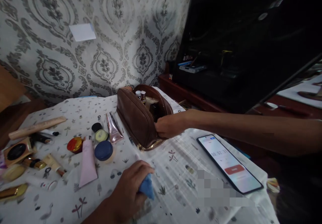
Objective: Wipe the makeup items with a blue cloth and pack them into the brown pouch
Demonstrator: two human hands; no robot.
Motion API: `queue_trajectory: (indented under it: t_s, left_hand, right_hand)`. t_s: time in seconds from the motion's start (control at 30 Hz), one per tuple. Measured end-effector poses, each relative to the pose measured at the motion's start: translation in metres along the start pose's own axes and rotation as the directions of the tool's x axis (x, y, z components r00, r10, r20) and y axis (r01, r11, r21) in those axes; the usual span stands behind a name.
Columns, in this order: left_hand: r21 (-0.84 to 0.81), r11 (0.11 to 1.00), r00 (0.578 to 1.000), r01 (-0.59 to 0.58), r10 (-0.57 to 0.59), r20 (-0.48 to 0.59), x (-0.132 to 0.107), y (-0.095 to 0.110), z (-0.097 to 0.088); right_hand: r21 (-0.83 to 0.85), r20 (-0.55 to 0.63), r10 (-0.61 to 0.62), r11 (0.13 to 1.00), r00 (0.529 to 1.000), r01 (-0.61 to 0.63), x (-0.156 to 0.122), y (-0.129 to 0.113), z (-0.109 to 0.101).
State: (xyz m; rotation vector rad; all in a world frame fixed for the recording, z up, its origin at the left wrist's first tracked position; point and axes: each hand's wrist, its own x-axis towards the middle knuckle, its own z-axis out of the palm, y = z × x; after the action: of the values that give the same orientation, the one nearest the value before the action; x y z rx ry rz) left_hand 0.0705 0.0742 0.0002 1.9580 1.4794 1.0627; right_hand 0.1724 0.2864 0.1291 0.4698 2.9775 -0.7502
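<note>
My left hand [132, 187] is closed around a crumpled blue cloth [147, 186], held low over the front of the patterned tablecloth [173, 180]. Beyond it stands a brown zip makeup bag [134, 121], its top unzipped. My right hand [169, 126] reaches in from the right, with curled fingers inside the near end of the bag's opening; the fingertips and whatever they grip are hidden. Two small bottles [141, 95] with shiny caps show inside the bag. Left of the bag lie a metallic pink tube [114, 128], a pale pink tube [88, 165] and a blue-lidded jar [103, 150].
Several more cosmetics, among them a red-gold jar [74, 144] and a square compact [17, 151], cover the left side. A phone [229, 163] showing a timer lies at the right. Behind it, a large black screen [241, 46] leans beside the papered wall [105, 46].
</note>
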Motion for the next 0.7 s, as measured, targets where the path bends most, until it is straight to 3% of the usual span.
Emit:
queue_trajectory:
  t_s: [0.07, 0.23, 0.53, 0.7]
  left_hand:
    - [0.001, 1.0, 1.0, 0.002, -0.002, -0.001, 0.0, -0.002, 0.001]
    - [0.003, 1.0, 1.0, -0.009, 0.009, -0.011, -0.001, -0.006, 0.004]
    - [-0.009, 0.999, 0.997, -0.045, 0.044, -0.068, -0.003, -0.011, 0.009]
    - [-0.001, 0.999, 0.997, -0.048, 0.048, -0.064, -0.002, -0.013, 0.009]
  right_hand:
    - [-0.095, 0.215, -0.077, 0.991, 0.974, 0.099, 0.003, 0.003, 0.002]
    - [-0.324, 0.421, -0.043, 0.926, 0.906, 0.195, 0.003, 0.007, 0.002]
    - [-0.472, 0.536, 0.052, 0.846, 0.843, 0.247, 0.008, 0.0, -0.001]
    - [-0.46, 0.455, 0.027, 0.863, 0.89, 0.208, 0.006, -0.003, -0.008]
